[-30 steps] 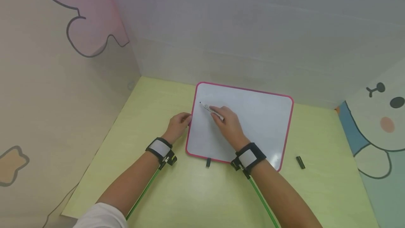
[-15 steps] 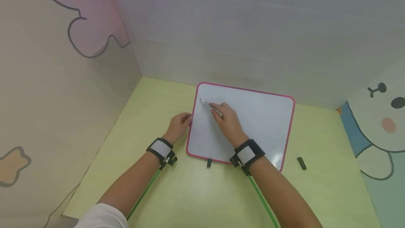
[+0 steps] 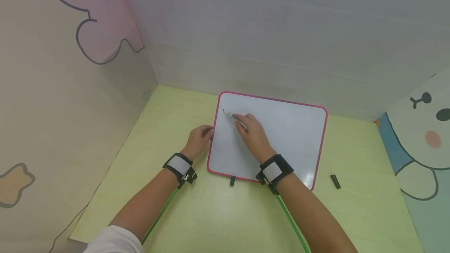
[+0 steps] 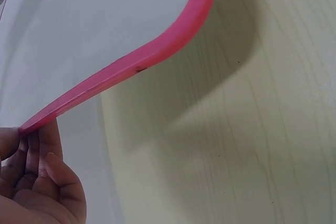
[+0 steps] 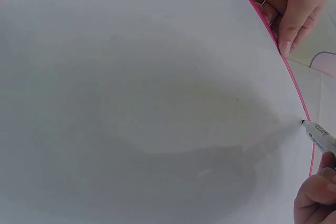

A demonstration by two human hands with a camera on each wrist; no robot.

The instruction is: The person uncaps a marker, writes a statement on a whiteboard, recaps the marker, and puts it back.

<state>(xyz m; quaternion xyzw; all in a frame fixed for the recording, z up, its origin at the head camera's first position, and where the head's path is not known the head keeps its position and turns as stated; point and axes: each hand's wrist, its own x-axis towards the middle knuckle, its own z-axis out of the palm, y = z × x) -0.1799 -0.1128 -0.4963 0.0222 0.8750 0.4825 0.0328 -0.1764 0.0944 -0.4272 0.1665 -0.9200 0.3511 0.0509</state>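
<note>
My right hand [image 3: 252, 132] pinches a white marker [image 5: 321, 137] whose dark tip meets the upper left part of a whiteboard [image 3: 274, 120]. The board has a pink rim and leans up from the table, its upper edge near the back wall. At the board's left edge, my left hand [image 3: 199, 139] grips the pink rim [image 4: 105, 80]; in the left wrist view the thumb lies on the front and the curled fingers behind. The right wrist view shows the right hand's fingers [image 5: 317, 195] around the marker at the lower right corner.
A black marker cap [image 3: 335, 181] lies on the pale yellow table [image 3: 365, 214] to the right of the board. A small dark piece [image 3: 232, 181] pokes out below the board's lower edge. A grey wall [image 3: 281, 42] rises behind, and printed side walls flank the table.
Over the last second, the right hand and marker have shifted slightly up the board, then slightly right. The left hand keeps its hold on the rim.
</note>
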